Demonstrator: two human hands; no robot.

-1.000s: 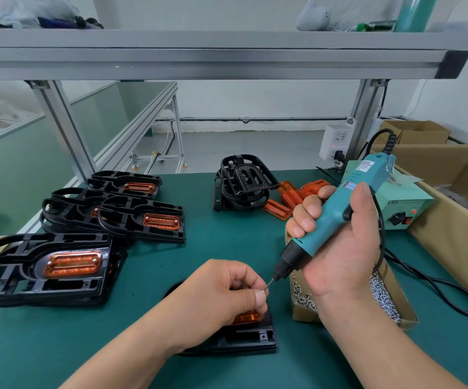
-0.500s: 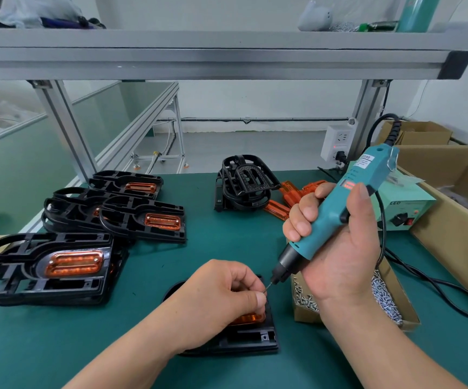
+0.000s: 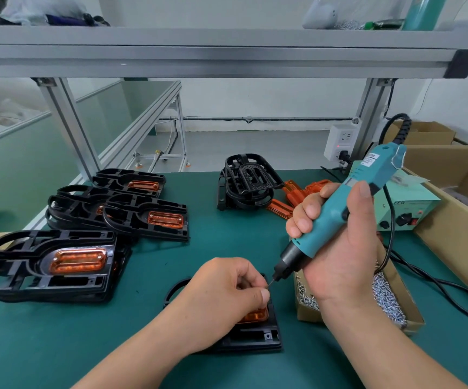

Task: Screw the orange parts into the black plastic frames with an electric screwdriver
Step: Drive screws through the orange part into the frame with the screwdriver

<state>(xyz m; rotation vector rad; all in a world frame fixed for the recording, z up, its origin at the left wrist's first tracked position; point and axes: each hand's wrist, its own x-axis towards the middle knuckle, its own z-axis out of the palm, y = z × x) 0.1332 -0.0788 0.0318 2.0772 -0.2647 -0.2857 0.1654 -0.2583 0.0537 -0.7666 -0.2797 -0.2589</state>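
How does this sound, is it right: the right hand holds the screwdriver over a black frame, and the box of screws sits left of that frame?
Not quite. In the head view the box of screws sits right of that frame, not left. The rest stands: the right hand holds the screwdriver over the black frame.

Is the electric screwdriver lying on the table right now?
No, the right hand grips the electric screwdriver above the table, bit angled down toward the left hand.
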